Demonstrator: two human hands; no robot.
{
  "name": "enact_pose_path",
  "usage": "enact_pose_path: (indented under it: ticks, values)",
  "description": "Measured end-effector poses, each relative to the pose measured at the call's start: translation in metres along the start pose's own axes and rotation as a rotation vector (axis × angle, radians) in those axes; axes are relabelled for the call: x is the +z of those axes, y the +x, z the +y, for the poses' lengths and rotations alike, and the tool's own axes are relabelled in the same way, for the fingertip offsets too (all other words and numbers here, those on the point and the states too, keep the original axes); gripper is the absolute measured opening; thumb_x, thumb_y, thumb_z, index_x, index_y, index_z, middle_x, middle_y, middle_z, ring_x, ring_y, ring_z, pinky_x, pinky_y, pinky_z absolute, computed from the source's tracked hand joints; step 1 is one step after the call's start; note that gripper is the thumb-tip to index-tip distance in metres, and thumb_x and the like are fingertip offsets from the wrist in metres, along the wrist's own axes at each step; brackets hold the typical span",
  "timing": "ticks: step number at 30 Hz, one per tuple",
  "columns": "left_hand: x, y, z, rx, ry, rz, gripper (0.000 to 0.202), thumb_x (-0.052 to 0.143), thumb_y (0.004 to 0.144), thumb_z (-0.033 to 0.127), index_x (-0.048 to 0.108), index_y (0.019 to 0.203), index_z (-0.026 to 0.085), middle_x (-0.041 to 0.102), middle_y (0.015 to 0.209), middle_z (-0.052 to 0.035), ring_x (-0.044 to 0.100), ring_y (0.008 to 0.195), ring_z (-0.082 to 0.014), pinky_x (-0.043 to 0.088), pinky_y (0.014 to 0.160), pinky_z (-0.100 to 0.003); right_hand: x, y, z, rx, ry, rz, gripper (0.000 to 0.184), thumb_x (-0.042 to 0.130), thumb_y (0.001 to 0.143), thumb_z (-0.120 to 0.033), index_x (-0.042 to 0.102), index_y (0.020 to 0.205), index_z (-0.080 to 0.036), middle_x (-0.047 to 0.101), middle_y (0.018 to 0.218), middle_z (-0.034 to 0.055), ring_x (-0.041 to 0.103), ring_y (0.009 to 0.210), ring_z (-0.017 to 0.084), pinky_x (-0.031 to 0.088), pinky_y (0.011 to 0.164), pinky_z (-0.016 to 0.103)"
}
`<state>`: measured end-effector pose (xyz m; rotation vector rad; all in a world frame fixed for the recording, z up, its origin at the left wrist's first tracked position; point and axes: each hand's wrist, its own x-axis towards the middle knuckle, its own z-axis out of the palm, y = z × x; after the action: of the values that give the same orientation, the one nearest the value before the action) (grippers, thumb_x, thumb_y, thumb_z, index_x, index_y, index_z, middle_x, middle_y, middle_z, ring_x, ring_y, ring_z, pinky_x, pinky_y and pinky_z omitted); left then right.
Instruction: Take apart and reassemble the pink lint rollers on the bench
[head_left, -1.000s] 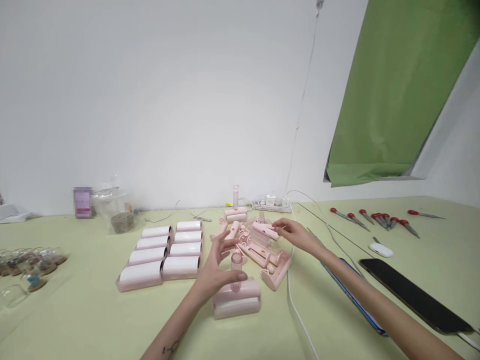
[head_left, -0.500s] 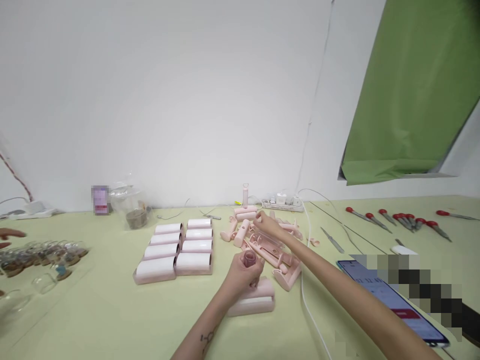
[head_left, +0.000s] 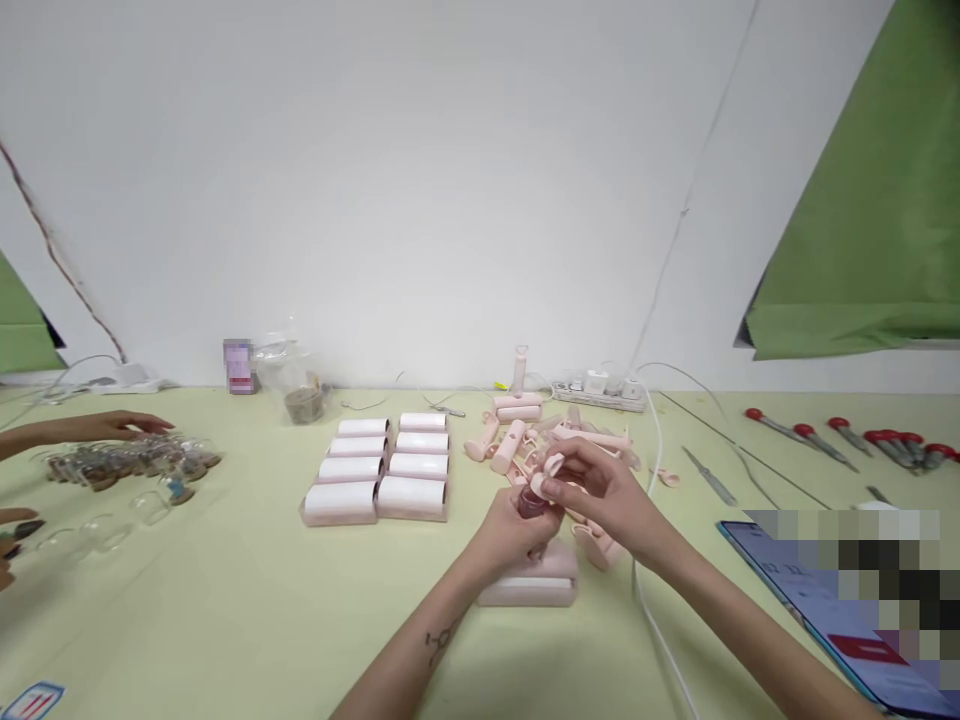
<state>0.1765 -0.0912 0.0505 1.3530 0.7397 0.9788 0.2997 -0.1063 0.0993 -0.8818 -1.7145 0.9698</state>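
My left hand is closed around a small translucent pinkish bottle, its mouth facing up. At that mouth, my right hand pinches a pale pink cap with a ring loop between thumb and fingers. Whether the cap is seated on the bottle I cannot tell. Just under my left hand lies a pink-and-white roller case, partly covered by the hand. Behind my hands is a heap of loose pink plastic parts. A pink bottle with a ring top stands upright near the wall.
Several white-topped pink cases lie in two columns at centre left. Another person's hand is among glass domes at far left. To the right are a white cable, a phone, a blade and red-handled tools.
My right hand has come back from the heap of pink parts with a ring-topped cap and brought it to the bottle in my left hand. The view has turned slightly left.
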Motion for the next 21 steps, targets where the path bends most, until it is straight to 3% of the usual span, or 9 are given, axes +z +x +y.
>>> enact_pose_path:
  ticks: [4,8,15,18,21]
  values:
    - [-0.001,0.000,0.000,0.011,0.001,-0.014,0.024,0.051,0.061,0.020,0.033,0.044,0.020,0.031,0.031,0.0102,0.029,0.028,-0.0033,0.021,0.031,-0.017,0.005,0.003,-0.009,-0.001,-0.238,0.037,0.023,0.062,0.071,-0.040,0.053,0.072,-0.019,0.057,0.075,0.0019,0.057,0.074,0.018,0.049,0.069,0.031]
    - [-0.003,-0.001,0.000,0.010,-0.010,-0.037,0.022,0.048,0.059,0.014,0.033,0.044,0.020,0.032,0.032,0.0099,0.030,0.030,-0.0037,0.021,0.032,-0.018,0.009,0.004,-0.013,-0.030,-0.304,0.049,0.021,0.061,0.071,-0.037,0.049,0.066,-0.020,0.052,0.067,-0.0010,0.054,0.068,0.015,0.048,0.063,0.028]
    - [-0.006,-0.001,0.000,-0.008,-0.044,-0.076,0.023,0.051,0.058,0.012,0.034,0.045,0.020,0.032,0.033,0.0097,0.031,0.031,-0.0037,0.023,0.034,-0.018,0.006,0.008,-0.022,-0.072,-0.531,-0.078,0.020,0.053,0.077,-0.032,0.050,0.061,-0.019,0.049,0.061,-0.0021,0.048,0.062,0.014,0.040,0.058,0.026]
    - [-0.010,0.000,0.000,0.017,-0.080,-0.112,0.020,0.063,0.056,0.021,0.043,0.053,0.019,0.036,0.036,0.0094,0.032,0.033,-0.0044,0.024,0.034,-0.018,0.007,0.009,-0.023,-0.102,-0.580,-0.063,0.017,0.051,0.078,-0.031,0.051,0.065,-0.019,0.051,0.065,-0.0011,0.049,0.065,0.015,0.040,0.060,0.027]
    - [-0.013,0.000,0.000,0.041,-0.136,-0.171,0.044,0.068,0.045,0.055,0.047,0.056,0.017,0.040,0.038,0.0065,0.035,0.034,-0.0058,0.029,0.034,-0.020,0.010,0.007,-0.017,-0.133,-0.508,-0.032,0.015,0.050,0.079,-0.031,0.051,0.071,-0.019,0.054,0.072,0.0002,0.052,0.071,0.017,0.042,0.064,0.029]
